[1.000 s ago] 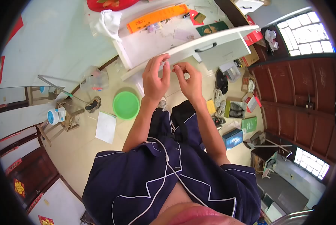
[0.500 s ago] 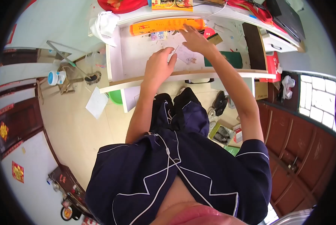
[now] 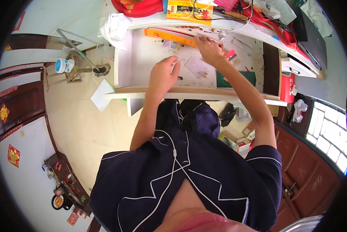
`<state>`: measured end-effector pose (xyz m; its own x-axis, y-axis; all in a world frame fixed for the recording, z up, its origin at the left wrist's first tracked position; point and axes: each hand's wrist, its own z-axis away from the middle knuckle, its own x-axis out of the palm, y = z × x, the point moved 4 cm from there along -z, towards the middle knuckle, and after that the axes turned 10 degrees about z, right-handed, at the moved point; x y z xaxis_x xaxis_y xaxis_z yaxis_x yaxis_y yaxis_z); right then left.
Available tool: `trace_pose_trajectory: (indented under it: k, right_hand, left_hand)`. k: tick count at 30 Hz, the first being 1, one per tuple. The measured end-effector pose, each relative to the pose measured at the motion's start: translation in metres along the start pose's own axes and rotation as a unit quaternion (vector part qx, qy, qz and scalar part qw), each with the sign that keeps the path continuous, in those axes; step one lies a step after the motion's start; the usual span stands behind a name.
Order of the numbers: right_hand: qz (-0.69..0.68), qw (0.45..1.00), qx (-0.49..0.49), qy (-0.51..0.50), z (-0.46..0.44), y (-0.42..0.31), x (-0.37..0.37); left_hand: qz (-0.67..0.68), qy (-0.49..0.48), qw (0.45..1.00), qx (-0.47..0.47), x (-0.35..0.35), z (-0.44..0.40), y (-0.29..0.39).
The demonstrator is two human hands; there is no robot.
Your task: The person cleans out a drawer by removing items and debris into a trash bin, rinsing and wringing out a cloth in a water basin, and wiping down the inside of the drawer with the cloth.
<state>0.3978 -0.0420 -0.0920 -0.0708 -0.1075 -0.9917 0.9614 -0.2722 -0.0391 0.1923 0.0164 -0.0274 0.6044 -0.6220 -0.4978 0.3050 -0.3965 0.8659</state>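
The white drawer [image 3: 142, 77] is pulled out in front of me. A long orange box [image 3: 169, 36] lies tilted along its back, and my right hand [image 3: 210, 50] has its fingers curled over the box's right end. My left hand [image 3: 163, 74] hovers over the left-middle of the drawer, thumb and fingers curled close together; a whitish bit shows between them, too small to name. Between the hands, a pale sheet [image 3: 196, 66] lies on the drawer floor. Right of it is a dark green booklet [image 3: 235, 79], partly behind my right forearm.
On the desktop above are a yellow-orange packet [image 3: 189, 11], cables, red cloth [image 3: 138, 7] and a black laptop [image 3: 311, 36]. White cloth [image 3: 115, 31] hangs at the drawer's left corner. A broom [image 3: 100, 70] and a stool with a blue-white tub [image 3: 64, 65] stand left.
My right hand has closed on the orange box's right end; the box has tipped and its right end has come forward, exposing small items behind it. The view has shifted slightly.
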Motion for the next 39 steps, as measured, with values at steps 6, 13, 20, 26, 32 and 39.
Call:
trace_pose_trajectory:
  k: [6,13,20,26,32,39]
  right_hand:
    - [0.082,0.985,-0.110,0.104,0.040,-0.011,0.016]
    - [0.031,0.997,-0.058,0.028,0.029,-0.014,0.025]
    - [0.006,0.998,-0.011,0.069,0.014,-0.008,0.040]
    - [-0.043,0.996,-0.061,0.053,0.045,-0.026,-0.039]
    - [-0.091,0.987,-0.099,0.087,0.087,-0.034,-0.080]
    - [-0.208,0.972,-0.075,0.076,0.104,-0.041,-0.128]
  left_hand:
    - [-0.016,-0.002,0.999,0.030,-0.014,-0.001,-0.006]
    - [-0.006,-0.055,0.998,-0.009,-0.007,-0.005,-0.003]
    - [0.004,-0.058,0.998,-0.018,-0.006,-0.005,-0.011]
    - [-0.036,-0.017,0.999,-0.035,-0.010,-0.001,-0.019]
    - [-0.020,-0.067,0.997,0.045,-0.049,0.013,0.018]
    - [0.299,-0.038,0.951,-0.065,-0.034,0.029,0.011]
